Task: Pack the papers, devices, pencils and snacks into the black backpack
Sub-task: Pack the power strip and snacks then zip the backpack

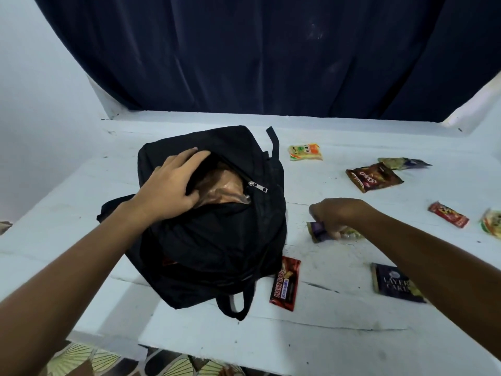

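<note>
The black backpack [217,240] lies on the white table [339,335], its front pocket unzipped with a shiny brown wrapper [221,187] showing inside. My left hand [170,185] grips the near edge of that pocket opening and holds it apart. My right hand [336,213] is to the right of the bag, fingers closed on a purple snack packet [318,231] resting on the table. A red "Many Bars" packet [285,283] lies against the bag's right side. A dark "Layer Cake" packet [393,283] sits partly under my right forearm.
More snack packets are scattered at the right: a yellow one [305,152], a dark red one [374,177], a green-grey one [404,163], a small red bar [448,214] and one at the frame's edge [492,222]. A dark blue curtain [244,50] hangs behind the table.
</note>
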A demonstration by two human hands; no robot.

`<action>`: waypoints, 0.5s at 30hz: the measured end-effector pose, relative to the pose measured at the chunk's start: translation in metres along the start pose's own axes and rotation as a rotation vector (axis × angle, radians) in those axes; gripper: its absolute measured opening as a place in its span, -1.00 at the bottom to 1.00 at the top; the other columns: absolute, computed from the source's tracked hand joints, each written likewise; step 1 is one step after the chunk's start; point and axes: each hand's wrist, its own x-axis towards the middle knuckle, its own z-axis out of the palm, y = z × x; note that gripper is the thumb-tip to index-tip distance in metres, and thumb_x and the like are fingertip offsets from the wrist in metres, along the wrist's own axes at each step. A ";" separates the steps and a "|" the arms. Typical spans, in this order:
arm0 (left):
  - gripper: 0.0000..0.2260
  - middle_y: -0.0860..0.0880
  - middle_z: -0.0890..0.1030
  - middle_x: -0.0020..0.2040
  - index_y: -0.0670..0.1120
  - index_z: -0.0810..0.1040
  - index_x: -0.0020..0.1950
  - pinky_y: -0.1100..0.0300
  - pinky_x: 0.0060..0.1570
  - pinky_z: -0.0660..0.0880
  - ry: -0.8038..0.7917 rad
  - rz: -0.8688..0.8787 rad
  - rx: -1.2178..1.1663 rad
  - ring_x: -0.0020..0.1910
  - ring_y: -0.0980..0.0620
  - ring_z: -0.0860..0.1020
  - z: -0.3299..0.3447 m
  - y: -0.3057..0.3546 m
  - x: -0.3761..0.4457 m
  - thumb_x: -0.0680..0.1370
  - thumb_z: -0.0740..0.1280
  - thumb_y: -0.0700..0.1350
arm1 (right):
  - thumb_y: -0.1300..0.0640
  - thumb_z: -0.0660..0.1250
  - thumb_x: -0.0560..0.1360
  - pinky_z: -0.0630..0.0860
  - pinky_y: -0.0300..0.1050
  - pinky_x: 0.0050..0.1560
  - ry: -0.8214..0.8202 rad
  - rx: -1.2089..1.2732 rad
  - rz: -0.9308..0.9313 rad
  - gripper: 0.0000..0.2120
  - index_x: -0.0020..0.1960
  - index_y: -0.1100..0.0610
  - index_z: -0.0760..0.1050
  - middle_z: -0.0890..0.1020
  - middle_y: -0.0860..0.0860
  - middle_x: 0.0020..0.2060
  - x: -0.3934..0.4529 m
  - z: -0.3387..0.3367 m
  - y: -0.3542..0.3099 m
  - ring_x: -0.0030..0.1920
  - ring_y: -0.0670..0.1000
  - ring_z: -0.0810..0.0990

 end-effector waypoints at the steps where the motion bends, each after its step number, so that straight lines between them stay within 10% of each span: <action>1: -0.24 -0.06 0.20 0.55 0.05 0.15 0.55 -0.18 0.38 0.29 -0.008 0.004 -0.009 0.47 -0.15 0.23 -0.001 0.000 0.000 0.42 0.41 -0.19 | 0.24 0.48 0.30 0.44 -0.14 -0.27 0.013 0.043 -0.009 -0.57 0.10 0.10 0.41 0.56 0.07 -0.02 0.000 -0.003 0.002 -0.07 0.05 0.56; 9: -0.15 0.00 0.17 0.55 0.06 0.13 0.56 0.12 0.39 0.26 -0.101 0.044 -0.025 0.46 -0.07 0.22 -0.014 -0.007 0.005 0.37 0.34 -0.40 | 0.41 0.26 0.45 0.42 -0.26 -0.41 -0.061 0.951 -0.440 -0.84 -0.13 0.17 0.50 0.52 -0.02 -0.37 -0.058 -0.084 -0.037 -0.32 -0.04 0.47; 15: -0.11 0.06 0.10 0.58 0.14 0.09 0.57 0.11 0.44 0.24 -0.219 0.111 0.009 0.51 -0.01 0.18 -0.033 -0.019 0.016 0.34 0.25 -0.44 | 0.26 0.33 0.46 0.64 0.12 -0.26 0.068 1.329 -0.401 -0.95 -0.09 0.17 0.48 0.52 0.16 -0.07 -0.041 -0.075 -0.151 -0.22 0.10 0.57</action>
